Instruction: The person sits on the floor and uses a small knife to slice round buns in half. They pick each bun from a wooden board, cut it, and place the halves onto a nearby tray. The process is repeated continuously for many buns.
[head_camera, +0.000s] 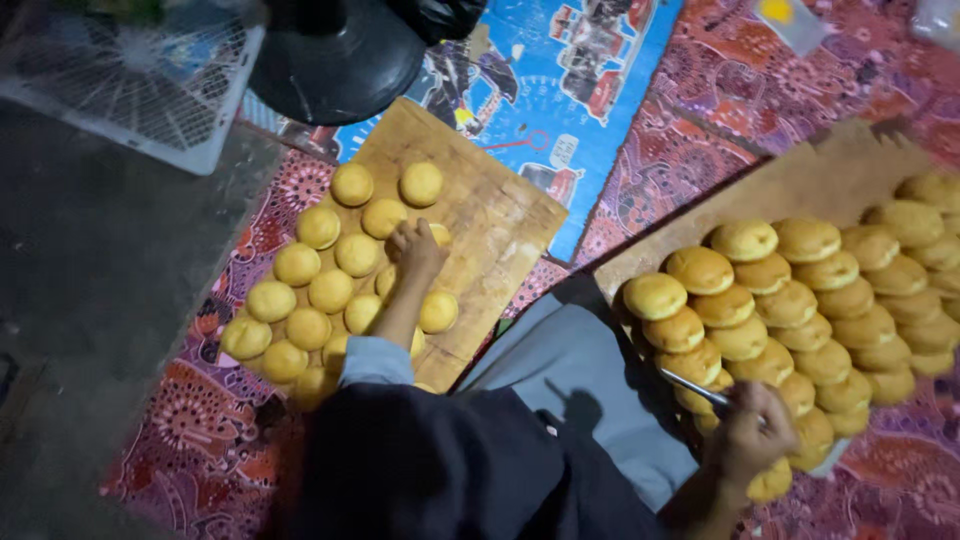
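Here, my left hand (415, 248) sets a round yellow bun down among the buns on the wooden board (500, 215).

Head view: its fingers curl over that bun (437, 236), near the board's middle; about seventeen buns (330, 290) lie there, the far half bare. Right of the board, my right hand (750, 432) pinches a thin metal tool (692, 387) against the stacked buns (790, 305), many still piled.

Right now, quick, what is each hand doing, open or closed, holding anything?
Left hand: fingers curled on a bun on the wooden board.
Right hand: closed on a thin metal tool.
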